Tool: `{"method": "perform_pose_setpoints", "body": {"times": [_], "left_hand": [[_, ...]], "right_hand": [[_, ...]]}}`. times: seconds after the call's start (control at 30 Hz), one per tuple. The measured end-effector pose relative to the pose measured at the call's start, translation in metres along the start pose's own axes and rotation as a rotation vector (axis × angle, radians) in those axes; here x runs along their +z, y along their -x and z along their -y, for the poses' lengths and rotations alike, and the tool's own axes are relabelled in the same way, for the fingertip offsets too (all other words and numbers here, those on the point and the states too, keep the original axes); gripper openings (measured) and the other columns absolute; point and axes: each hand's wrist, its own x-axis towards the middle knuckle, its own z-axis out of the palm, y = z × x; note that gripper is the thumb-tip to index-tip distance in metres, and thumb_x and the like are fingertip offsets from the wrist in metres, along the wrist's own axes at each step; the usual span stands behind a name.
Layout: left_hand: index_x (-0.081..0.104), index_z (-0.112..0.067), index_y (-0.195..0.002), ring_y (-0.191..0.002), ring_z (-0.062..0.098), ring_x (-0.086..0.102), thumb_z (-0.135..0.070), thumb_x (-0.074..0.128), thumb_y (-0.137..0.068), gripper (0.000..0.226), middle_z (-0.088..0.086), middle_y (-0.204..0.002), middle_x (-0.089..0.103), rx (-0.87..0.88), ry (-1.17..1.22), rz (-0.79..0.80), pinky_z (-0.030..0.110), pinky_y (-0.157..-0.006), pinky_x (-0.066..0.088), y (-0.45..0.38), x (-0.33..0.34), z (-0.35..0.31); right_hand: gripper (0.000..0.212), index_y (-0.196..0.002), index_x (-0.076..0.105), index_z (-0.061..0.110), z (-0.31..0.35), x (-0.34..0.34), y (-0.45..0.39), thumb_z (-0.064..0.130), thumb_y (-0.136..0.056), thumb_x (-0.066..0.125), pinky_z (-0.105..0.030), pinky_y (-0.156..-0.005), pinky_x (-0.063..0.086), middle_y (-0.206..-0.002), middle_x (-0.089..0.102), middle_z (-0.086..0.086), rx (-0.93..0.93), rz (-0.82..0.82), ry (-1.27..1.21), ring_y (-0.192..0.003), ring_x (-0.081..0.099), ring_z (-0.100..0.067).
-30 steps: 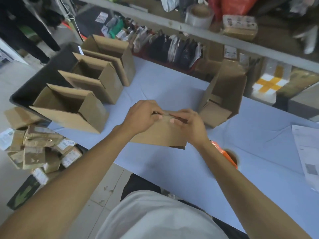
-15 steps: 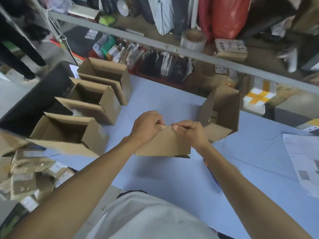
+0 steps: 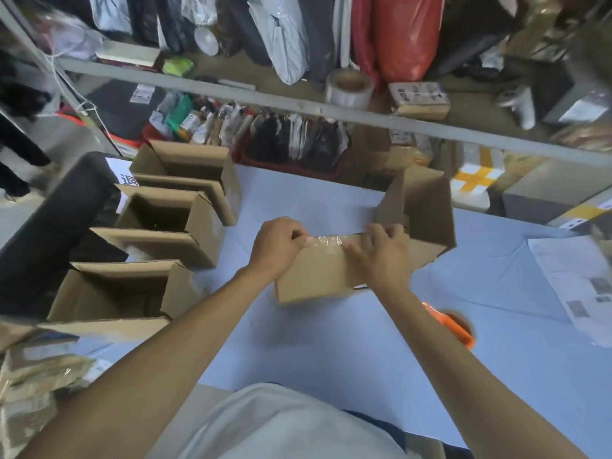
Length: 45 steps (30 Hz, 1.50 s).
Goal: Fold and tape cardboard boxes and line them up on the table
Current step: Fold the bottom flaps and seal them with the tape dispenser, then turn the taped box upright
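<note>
The box (image 3: 318,276) stands at the middle of the table (image 3: 331,352). The left hand (image 3: 276,243), fingers curled, pinches the clear tape (image 3: 326,241) at the box's top edge. The right hand (image 3: 384,256), fingers spread, presses the tape flat. Three open boxes (image 3: 159,223) line the table's left edge. An orange tool (image 3: 460,329) lies right of middle.

We make out one large black character, seemingly 退, on the white paper sheet (image 3: 123,176) at left, all other print too blurred for us.

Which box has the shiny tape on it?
The box under the left hand and right hand. Clear tape runs along its top; the other boxes are open.
</note>
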Motion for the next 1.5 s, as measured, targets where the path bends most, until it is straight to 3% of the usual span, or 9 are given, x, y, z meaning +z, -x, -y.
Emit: {"method": "perform_pose_setpoints", "body": {"times": [0.13,0.33,0.43,0.53,0.73,0.87,1.1,1.4,1.5], "left_hand": [[0.072,-0.019,-0.075,-0.075,0.009,0.06,-0.027,0.07,-0.084,0.012,-0.007,-0.079,0.066,-0.019,0.046,-0.032,0.024,-0.068,0.045,0.01,0.013,-0.004],[0.075,-0.02,-0.104,-0.098,0.0,0.06,-0.019,0.062,-0.094,0.016,-0.007,-0.104,0.067,0.027,0.339,0.427,0.028,-0.095,0.044,0.022,0.016,0.0],[0.038,-0.036,-0.144,-0.125,0.021,0.046,-0.053,0.079,-0.073,0.084,0.001,-0.136,0.037,-0.268,0.095,0.552,0.038,-0.097,0.044,0.034,0.037,0.012],[0.021,-0.027,-0.146,-0.108,0.023,0.057,-0.067,0.081,-0.059,0.113,-0.002,-0.133,0.048,-0.598,0.313,0.653,0.038,-0.074,0.051,0.049,0.059,0.018],[0.04,-0.026,-0.127,-0.103,0.019,0.067,-0.042,0.085,-0.069,0.076,0.0,-0.119,0.066,-0.474,0.535,0.376,0.043,-0.091,0.055,0.046,0.062,0.035],[0.045,-0.03,-0.123,-0.093,0.022,0.067,-0.029,0.078,-0.08,0.055,0.009,-0.111,0.064,-0.338,0.464,0.123,0.043,-0.084,0.057,0.015,0.018,0.043],[0.048,-0.027,-0.111,-0.094,0.019,0.061,-0.026,0.077,-0.079,0.043,0.0,-0.106,0.062,-0.261,0.288,-0.15,0.026,-0.072,0.047,-0.036,-0.036,0.05],[0.034,-0.018,-0.148,-0.131,0.032,0.045,-0.032,0.069,-0.084,0.074,0.013,-0.143,0.048,-0.249,-0.161,0.023,0.034,-0.103,0.039,-0.071,-0.064,0.03],[0.039,-0.018,-0.143,-0.14,0.037,0.026,-0.043,0.066,-0.084,0.07,0.016,-0.151,0.035,-0.096,-0.468,-0.034,0.045,-0.114,0.028,-0.079,-0.053,0.0]], "right_hand": [[0.064,-0.117,0.047,0.021,0.007,-0.006,0.02,0.074,-0.082,0.05,-0.035,-0.063,0.037,-0.096,0.062,-0.007,0.085,0.17,0.184,-0.092,0.06,-0.033],[0.088,-0.129,0.046,0.026,-0.006,-0.028,0.033,0.09,-0.07,0.029,-0.043,-0.081,0.041,-0.122,0.053,-0.013,0.246,0.29,0.121,-0.11,0.052,-0.037],[0.094,-0.125,0.052,0.018,-0.01,-0.03,0.043,0.091,-0.068,0.035,-0.041,-0.075,0.039,-0.118,0.05,-0.016,0.299,0.327,0.213,-0.104,0.053,-0.038],[0.076,-0.115,0.053,0.014,-0.019,-0.031,0.051,0.076,-0.072,0.048,-0.039,-0.072,0.04,-0.108,0.043,-0.013,0.35,0.316,0.151,-0.086,0.052,-0.035],[0.051,-0.137,0.048,0.026,-0.047,-0.025,0.048,0.046,-0.091,0.053,-0.032,-0.085,0.042,-0.127,0.058,-0.004,0.288,0.257,-0.244,-0.107,0.056,-0.023],[0.048,-0.14,0.049,0.026,-0.03,0.0,0.034,0.024,-0.094,0.06,-0.003,-0.065,0.043,-0.12,0.06,0.012,0.211,0.22,-0.474,-0.087,0.062,0.007],[0.06,-0.132,0.04,0.045,0.02,0.043,-0.022,0.012,-0.088,0.065,-0.009,-0.067,0.047,-0.105,0.051,0.04,0.069,0.256,-0.558,-0.09,0.057,0.009],[0.073,-0.149,0.031,0.022,0.056,0.045,-0.092,0.02,-0.087,0.07,-0.042,-0.102,0.046,-0.144,0.049,-0.003,0.161,0.437,-0.551,-0.125,0.05,-0.025],[0.074,-0.151,0.03,0.022,0.04,0.022,-0.091,0.032,-0.09,0.068,-0.034,-0.098,0.044,-0.152,0.041,-0.002,0.144,0.309,-0.427,-0.129,0.05,-0.024]]}}
